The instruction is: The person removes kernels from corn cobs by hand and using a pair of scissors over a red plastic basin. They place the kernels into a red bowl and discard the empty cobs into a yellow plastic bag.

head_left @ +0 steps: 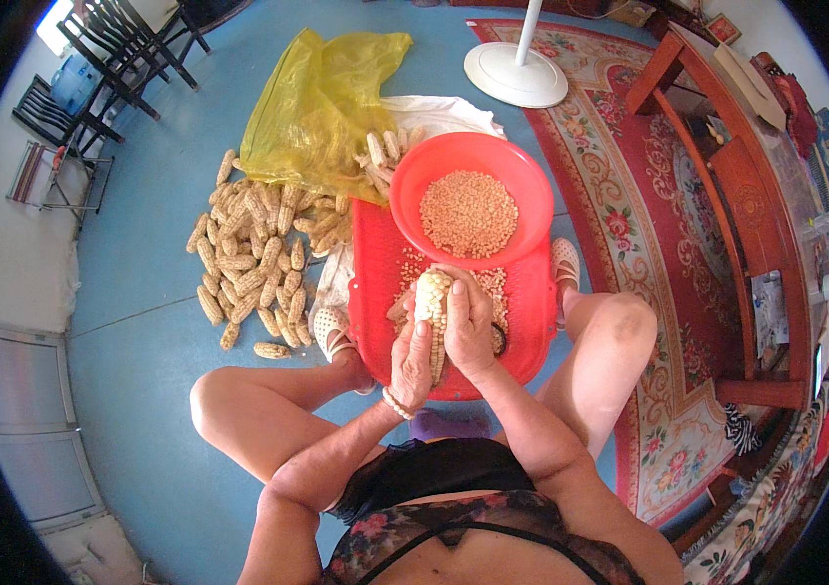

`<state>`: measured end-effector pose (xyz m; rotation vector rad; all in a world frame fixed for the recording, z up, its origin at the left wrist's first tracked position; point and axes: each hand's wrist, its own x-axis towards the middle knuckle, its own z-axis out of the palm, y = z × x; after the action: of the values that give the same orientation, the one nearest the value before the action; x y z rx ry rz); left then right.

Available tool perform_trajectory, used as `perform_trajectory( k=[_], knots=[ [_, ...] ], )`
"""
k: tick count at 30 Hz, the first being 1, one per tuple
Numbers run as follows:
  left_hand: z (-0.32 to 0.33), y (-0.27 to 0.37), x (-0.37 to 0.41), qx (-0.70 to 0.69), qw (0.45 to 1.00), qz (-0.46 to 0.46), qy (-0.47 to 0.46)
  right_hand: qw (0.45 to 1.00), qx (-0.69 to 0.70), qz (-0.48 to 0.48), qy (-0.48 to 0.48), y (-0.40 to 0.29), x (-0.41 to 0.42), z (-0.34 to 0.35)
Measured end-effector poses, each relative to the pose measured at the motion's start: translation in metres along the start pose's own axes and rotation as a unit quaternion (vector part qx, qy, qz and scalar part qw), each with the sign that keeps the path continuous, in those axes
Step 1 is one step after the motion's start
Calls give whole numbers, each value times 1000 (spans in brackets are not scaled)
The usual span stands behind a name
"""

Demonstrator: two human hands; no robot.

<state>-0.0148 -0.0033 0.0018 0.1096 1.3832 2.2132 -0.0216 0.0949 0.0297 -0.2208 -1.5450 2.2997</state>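
An ear of dried corn [432,303], partly stripped of kernels, is held upright between both my hands over a red plastic tray [374,292]. My left hand [411,362], with a beaded bracelet at the wrist, grips its left side, thumb along the ear. On the right side my right hand [469,322] presses it with the thumb, fingers behind. Loose kernels [495,285] lie in the tray, and a dark ring-shaped item partly shows beside my right hand. A red plastic basin [542,194] holding many kernels rests on the tray's far end.
Stripped cobs [239,270] form a heap on the blue floor at left. Beyond lie a yellow plastic bag [312,117] and a white sack [451,110] with more cobs. A white stand base [515,75], patterned carpet [619,219] and wooden table [743,205] are farther right.
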Motion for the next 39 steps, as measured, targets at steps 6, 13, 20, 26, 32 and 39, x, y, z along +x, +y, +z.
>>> perform_trajectory(
  k=[6,13,20,26,32,39],
  knots=[
    [0,-1,1,0,1000,5,-6,999,-9,-23,-23,-3,0,2],
    [-3,0,-2,-19,1000,-5,-15,999,-6,-16,-45,-6,0,1],
    [4,-11,1,50,995,73,38,996,-76,-47,-5,6,-3,-1],
    [3,-8,1,67,995,68,22,998,57,17,16,-5,-2,3],
    [5,-17,0,77,991,104,34,995,101,24,2,3,-1,-1],
    [0,-5,-4,21,999,23,-23,989,142,25,-19,-2,2,-1]
  ],
)
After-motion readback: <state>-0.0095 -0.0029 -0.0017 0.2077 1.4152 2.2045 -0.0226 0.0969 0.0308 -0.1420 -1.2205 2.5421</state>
